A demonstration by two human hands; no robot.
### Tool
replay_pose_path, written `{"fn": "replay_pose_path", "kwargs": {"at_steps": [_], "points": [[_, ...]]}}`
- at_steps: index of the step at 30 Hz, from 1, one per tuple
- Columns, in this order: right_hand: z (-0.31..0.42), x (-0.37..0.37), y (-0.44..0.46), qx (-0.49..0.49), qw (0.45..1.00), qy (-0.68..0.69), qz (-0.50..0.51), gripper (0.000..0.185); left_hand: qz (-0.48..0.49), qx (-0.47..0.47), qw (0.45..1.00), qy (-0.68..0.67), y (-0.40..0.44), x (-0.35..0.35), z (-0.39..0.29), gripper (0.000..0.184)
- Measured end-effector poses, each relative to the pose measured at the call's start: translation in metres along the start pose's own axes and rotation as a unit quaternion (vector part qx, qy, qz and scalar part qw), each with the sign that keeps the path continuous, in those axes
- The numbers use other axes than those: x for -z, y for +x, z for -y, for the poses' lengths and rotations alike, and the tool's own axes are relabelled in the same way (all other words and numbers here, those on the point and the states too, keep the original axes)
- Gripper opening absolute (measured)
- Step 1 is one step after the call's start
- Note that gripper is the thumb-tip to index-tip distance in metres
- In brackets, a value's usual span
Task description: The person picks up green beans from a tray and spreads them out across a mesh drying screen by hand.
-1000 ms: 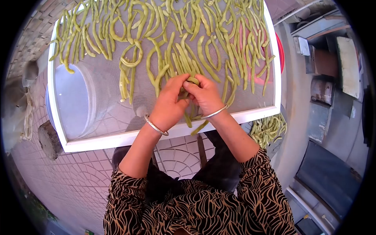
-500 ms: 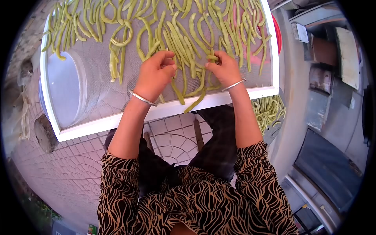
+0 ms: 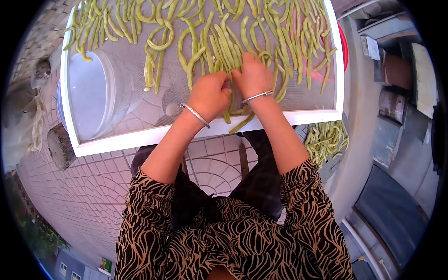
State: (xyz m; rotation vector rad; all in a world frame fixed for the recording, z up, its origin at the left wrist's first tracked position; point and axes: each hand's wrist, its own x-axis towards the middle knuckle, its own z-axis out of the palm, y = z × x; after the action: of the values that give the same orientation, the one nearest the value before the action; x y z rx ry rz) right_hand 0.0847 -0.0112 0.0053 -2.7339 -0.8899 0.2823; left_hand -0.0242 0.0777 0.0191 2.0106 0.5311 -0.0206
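Rows of green bean pods [image 3: 226, 44] lie on a mesh screen [image 3: 126, 88] with a white frame. My left hand [image 3: 211, 94] is closed over the pods near the frame's front edge, fingertips curled inward; what it grips is hidden. Close beside it on the right, my right hand [image 3: 254, 80] is bent down over the pods with its fingers together, and its fingertips are hidden too. Below the hands, a few pods stick out, one of them [image 3: 241, 123] lying across the white front edge. Each wrist wears a silver bangle.
A pile of bean pods [image 3: 327, 139] lies below the screen's right corner. Under the mesh at left shows a pale round basin [image 3: 88, 93]. A red rim [image 3: 344, 46] shows behind the right edge. A log stump [image 3: 60, 145] stands at left, with boxes and boards at far right.
Half a second ago my hands were apart; now they are close together over the pods. The right hand has moved inward. The view has shifted slightly.
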Motion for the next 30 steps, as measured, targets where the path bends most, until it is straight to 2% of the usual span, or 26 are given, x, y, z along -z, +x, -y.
{"fn": "replay_pose_path", "kwargs": {"at_steps": [6,7,9,12,18,21,24,25,30], "points": [[-0.021,0.012,0.009,-0.064,0.967,0.246,-0.010,0.017,-0.020,0.023,0.999,0.026,0.001,0.006,-0.001,0.023],[-0.023,0.018,0.010,-0.103,0.933,0.341,0.044,0.016,-0.031,0.016,0.999,0.032,0.001,0.007,0.000,0.023],[-0.025,0.032,0.012,-0.175,0.825,0.515,0.150,0.015,-0.054,0.002,0.998,0.044,0.002,0.007,0.001,0.022],[-0.032,0.060,0.009,-0.188,0.785,0.572,0.146,0.014,-0.092,-0.008,0.996,0.015,0.003,0.006,0.002,0.022],[-0.082,0.088,-0.014,-0.200,0.739,0.638,0.074,0.010,-0.095,-0.046,0.994,0.000,0.005,0.001,0.002,0.018],[-0.097,0.095,-0.026,-0.201,0.720,0.663,0.039,0.015,-0.013,-0.033,0.999,0.010,-0.002,-0.002,-0.013,0.014],[-0.099,0.101,-0.037,-0.186,0.704,0.685,0.001,0.020,0.073,-0.010,0.996,0.051,-0.009,-0.016,-0.028,0.017],[-0.101,0.102,-0.040,-0.177,0.701,0.691,-0.008,0.021,0.068,-0.022,0.994,0.086,-0.012,-0.020,-0.031,0.024],[-0.120,0.109,-0.050,-0.149,0.710,0.688,-0.015,0.030,0.078,-0.035,0.984,0.159,-0.016,-0.037,-0.034,0.023]]}}
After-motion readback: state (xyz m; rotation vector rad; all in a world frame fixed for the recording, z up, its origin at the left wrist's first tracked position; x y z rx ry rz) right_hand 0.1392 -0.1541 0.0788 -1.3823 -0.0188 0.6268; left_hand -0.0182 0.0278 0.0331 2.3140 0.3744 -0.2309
